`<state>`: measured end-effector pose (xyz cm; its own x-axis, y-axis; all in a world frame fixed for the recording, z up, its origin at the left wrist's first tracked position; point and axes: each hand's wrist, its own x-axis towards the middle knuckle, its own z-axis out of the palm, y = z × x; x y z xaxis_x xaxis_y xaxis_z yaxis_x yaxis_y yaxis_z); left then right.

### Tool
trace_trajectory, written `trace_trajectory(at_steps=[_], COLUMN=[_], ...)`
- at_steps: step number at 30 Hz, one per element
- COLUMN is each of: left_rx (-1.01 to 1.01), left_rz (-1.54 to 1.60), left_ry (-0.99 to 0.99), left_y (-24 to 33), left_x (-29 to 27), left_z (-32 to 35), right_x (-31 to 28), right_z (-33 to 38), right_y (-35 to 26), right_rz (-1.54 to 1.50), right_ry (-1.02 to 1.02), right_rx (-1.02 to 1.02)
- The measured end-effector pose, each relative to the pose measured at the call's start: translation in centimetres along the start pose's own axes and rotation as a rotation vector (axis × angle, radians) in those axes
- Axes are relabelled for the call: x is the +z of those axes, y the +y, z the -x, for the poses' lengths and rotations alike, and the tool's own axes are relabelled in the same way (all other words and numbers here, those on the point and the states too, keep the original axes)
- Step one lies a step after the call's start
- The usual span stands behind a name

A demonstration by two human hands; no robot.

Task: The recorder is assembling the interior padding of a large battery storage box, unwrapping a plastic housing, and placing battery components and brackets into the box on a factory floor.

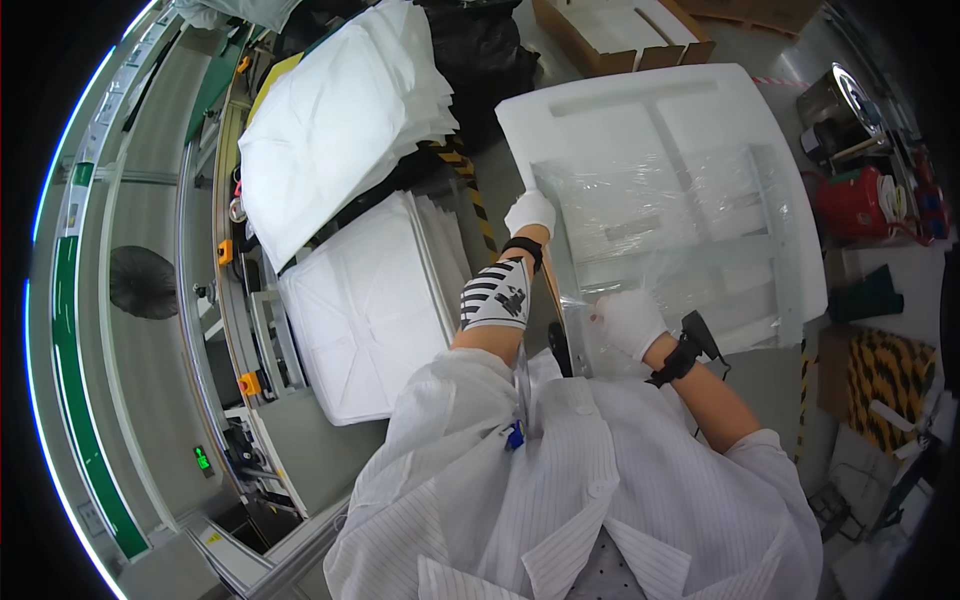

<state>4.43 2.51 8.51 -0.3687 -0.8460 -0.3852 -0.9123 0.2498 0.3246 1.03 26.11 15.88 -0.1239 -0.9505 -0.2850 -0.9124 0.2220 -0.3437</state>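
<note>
A large white foam panel [720,110] lies in front of me. Over its nearer part rests a flat frame-like piece [720,252] covered in wrinkled clear plastic film [640,195]. My left hand [530,213], in a white glove, is closed at the left edge of the wrapped piece; its fingertips are partly hidden. Closer to my body, my right hand [630,322], also gloved, has its fingers drawn together on the loose near end of the film. Dark bands circle both wrists, and a black device sits on the right one.
Stacked white sheets or bags [345,110] stand at the left, with another white stack [365,310] below them. A conveyor-like machine rail [215,290] runs along the far left. An open cardboard box [630,35] is at the back. A red canister [855,203] stands at the right.
</note>
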Motion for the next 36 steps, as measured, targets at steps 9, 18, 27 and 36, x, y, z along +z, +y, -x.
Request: trace_trajectory(at_steps=[9,18,27,36], left_rx=[0.01,-0.002,-0.03,-0.072], left_rz=[0.023,0.042,0.232,0.248], left_ry=[-0.072,-0.045,-0.113,0.008], left_y=[0.2,0.1,-0.7,-2.2], left_x=[0.8,2.2,1.9,4.9], left_z=[6.9,5.8,9.4,9.6], right_x=[4.7,2.0,1.4,6.7], right_z=[-5.7,2.2,4.1,3.5], right_y=[-2.5,-1.3,-0.4,-4.6], right_rz=[0.168,-0.015,-0.085,0.001], right_ry=[0.406,0.006,0.109,-0.233], right_rx=[-0.03,-0.04,-0.074,0.0])
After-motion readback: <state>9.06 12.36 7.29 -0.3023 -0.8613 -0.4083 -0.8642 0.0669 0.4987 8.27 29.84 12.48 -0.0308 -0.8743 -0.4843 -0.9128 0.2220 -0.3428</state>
